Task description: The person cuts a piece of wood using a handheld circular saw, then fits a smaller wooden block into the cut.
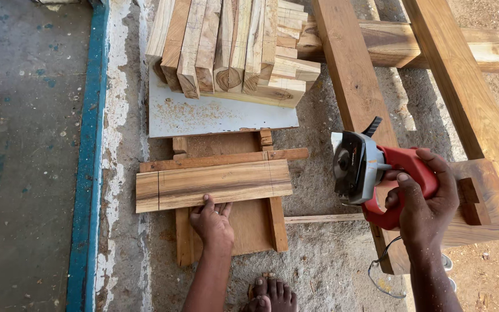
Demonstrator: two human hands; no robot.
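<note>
Bare foot [272, 293] at the bottom edge, person working low over the concrete floor [324, 260]. Left hand [212, 221] lies flat with fingers pressed on the near edge of the marked plank [213, 185], pinning it rather than gripping it. The plank lies crosswise on a low wooden jig [249, 222] (a board with side rails and a thin cross strip [223, 159] just behind the plank), with pencil lines across it near both ends. Right hand [425, 202] is clenched around the red handle of a small circular saw [371, 173], held off to the right of the plank, apart from it, blade guard facing the plank; cord [385, 271] loops down by the wrist. Can't tell if the blade is spinning. Judged step: workpiece set and held, saw not yet brought to the line. Next move calls for lining the blade up on a marked line, keeping the left fingers well off the cut path and the cord behind the saw, with firm downward pressure so the plank doesn't shift. Further back: a pale sheet [215, 115] dusted with sawdust, carrying a stack of cut blocks [232, 46] on end. Heavy timber frame [463, 98] runs off to the right, sandy ground beyond. Blue painted strip [88, 156] edges the slab on the left.
</note>
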